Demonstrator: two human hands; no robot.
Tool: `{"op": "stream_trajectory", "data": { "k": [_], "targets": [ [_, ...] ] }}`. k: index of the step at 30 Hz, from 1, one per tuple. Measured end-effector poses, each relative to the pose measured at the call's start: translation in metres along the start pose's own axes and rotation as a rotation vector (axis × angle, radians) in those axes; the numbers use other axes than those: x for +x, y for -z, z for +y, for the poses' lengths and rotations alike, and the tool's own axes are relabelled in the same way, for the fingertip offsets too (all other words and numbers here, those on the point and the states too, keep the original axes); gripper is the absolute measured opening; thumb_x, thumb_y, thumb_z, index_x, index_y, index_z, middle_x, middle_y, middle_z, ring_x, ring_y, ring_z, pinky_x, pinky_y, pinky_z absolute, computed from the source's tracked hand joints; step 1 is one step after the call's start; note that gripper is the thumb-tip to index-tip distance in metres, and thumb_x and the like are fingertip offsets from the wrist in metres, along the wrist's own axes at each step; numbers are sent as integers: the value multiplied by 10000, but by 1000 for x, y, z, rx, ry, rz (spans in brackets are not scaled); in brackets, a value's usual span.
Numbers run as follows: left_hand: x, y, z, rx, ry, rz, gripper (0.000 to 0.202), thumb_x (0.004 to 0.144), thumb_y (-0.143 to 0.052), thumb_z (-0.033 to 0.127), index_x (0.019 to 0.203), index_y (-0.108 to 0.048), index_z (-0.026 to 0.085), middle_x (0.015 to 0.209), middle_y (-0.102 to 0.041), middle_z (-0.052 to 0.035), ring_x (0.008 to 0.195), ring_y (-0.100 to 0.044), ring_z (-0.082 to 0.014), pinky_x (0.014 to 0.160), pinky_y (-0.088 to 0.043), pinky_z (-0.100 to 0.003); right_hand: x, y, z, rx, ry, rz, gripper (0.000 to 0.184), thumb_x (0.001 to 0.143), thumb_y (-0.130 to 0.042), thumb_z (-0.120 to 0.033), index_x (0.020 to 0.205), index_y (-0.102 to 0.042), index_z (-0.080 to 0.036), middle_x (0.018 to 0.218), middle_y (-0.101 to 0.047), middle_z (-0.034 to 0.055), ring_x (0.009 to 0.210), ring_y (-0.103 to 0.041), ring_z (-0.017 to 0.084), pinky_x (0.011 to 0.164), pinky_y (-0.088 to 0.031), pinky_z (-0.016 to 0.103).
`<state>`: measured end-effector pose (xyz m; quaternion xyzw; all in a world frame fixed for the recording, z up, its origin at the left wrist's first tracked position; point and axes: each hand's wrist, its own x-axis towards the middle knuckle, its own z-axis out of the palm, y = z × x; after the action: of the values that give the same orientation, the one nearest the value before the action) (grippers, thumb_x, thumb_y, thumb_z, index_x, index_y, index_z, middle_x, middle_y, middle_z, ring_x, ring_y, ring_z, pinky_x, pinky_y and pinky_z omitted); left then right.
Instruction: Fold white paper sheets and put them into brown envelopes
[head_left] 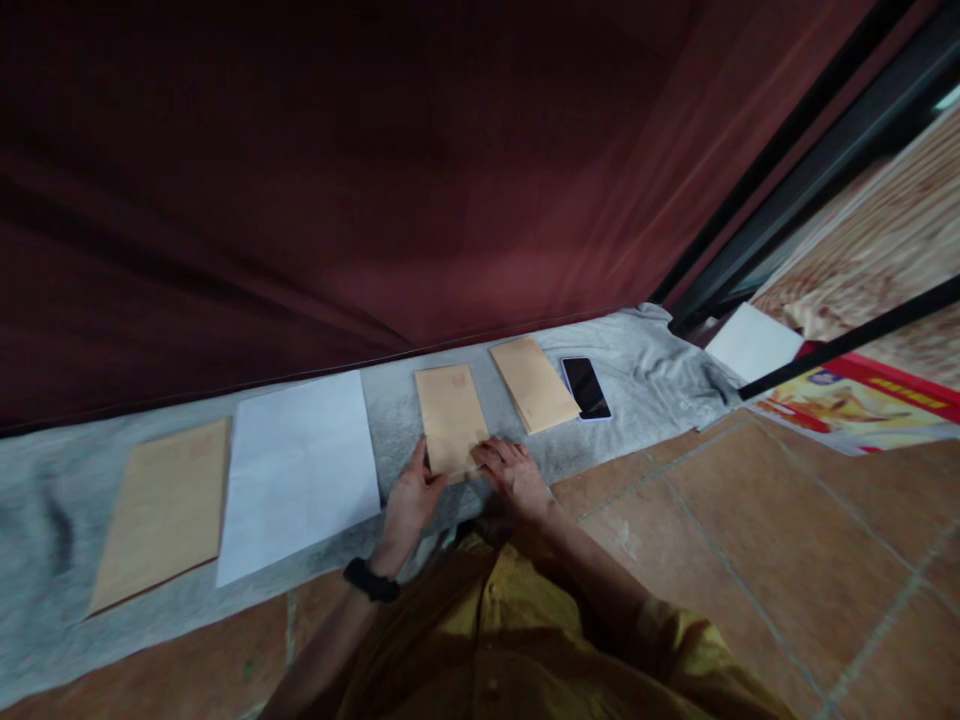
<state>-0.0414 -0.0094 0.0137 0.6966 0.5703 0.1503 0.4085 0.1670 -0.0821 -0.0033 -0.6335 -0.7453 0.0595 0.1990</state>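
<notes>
A brown paper envelope point(451, 412) lies in front of me on a grey cloth point(397, 400), its short lower edge toward my body. My left hand point(412, 495) grips the lower left corner, thumb and fingers closed at the edge. At the lower right corner, my right hand point(516, 477) has its fingers curled onto the paper. A narrow strip along the lower edge looks folded between the hands. To the right lies a small stack of similar envelopes point(534, 385). White paper sheets point(300, 475) rest to the left, with more brown envelopes point(166, 510) beyond them.
A phone point(586, 388) with a dark screen lies right of the envelope stack. Behind the cloth hangs a dark red curtain point(450, 200). A black metal bar point(847, 340), a white box-like object point(754, 345) and a red-and-yellow printed carton point(855, 400) are at right, above the tiled floor point(750, 520).
</notes>
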Motion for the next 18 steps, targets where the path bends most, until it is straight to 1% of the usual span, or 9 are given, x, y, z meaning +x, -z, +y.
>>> {"op": "stream_trajectory", "data": {
  "k": [2,4,5,7,9,10,11,14,18],
  "targets": [
    [-7,-1,0,197,-40,86,671,922,-629,269,1549,-419,156,987,-731,-114,794,-705,-260,683,-499,-345,1,0,2,-23,19,-7,370,1046,-582,-290,1414,-589,-260,1379,-639,96,1221,-603,245,1010,-467,404],
    [-12,-2,-2,324,-130,142,602,950,-606,282,1522,-460,161,1158,-703,-154,902,-711,-273,740,-530,-355,2,-1,4,-42,29,-12,372,1042,-588,-283,1413,-594,-260,1350,-651,95,1188,-613,242,993,-467,399],
    [-14,-3,-4,354,-202,158,571,962,-590,280,1511,-471,174,1221,-680,-152,961,-705,-269,784,-548,-357,3,-1,5,-50,34,-14,373,1041,-589,-282,1413,-596,-262,1340,-655,93,1176,-616,241,987,-467,397],
    [-14,-4,-8,397,-372,177,508,975,-554,244,1479,-501,214,1303,-643,-124,1107,-672,-256,921,-560,-375,3,-2,6,-65,44,-20,379,1041,-588,-282,1420,-595,-268,1322,-662,90,1157,-618,242,980,-465,398],
    [-11,-3,-13,448,-513,164,450,977,-521,200,1425,-550,230,1352,-627,-104,1235,-619,-254,1056,-527,-415,3,-2,7,-77,55,-29,388,1041,-587,-281,1429,-589,-276,1301,-669,89,1127,-622,243,969,-465,398],
    [-8,-3,-14,475,-557,151,421,977,-510,187,1390,-580,224,1370,-625,-104,1273,-599,-259,1095,-510,-432,4,-2,8,-82,60,-35,392,1039,-588,-277,1431,-587,-280,1291,-672,88,1108,-625,242,962,-467,397],
    [-6,-2,-15,503,-586,136,394,978,-504,181,1357,-606,214,1381,-627,-110,1290,-591,-265,1112,-503,-442,4,-2,8,-86,65,-38,389,1037,-591,-274,1426,-591,-282,1280,-675,88,1087,-627,241,952,-469,396],
    [-3,0,-16,569,-632,93,360,970,-498,155,1292,-655,200,1365,-653,-121,1282,-603,-274,1103,-518,-445,5,-2,9,-99,69,-37,346,1036,-592,-288,1381,-622,-278,1248,-683,90,1033,-629,241,926,-476,396],
    [-4,3,-14,630,-678,64,414,926,-493,71,1281,-669,189,1354,-668,-133,1283,-607,-276,1112,-511,-454,6,-4,10,-110,76,-30,300,1044,-576,-300,1333,-646,-264,1233,-683,98,1023,-626,241,927,-477,400]
  ]
}}
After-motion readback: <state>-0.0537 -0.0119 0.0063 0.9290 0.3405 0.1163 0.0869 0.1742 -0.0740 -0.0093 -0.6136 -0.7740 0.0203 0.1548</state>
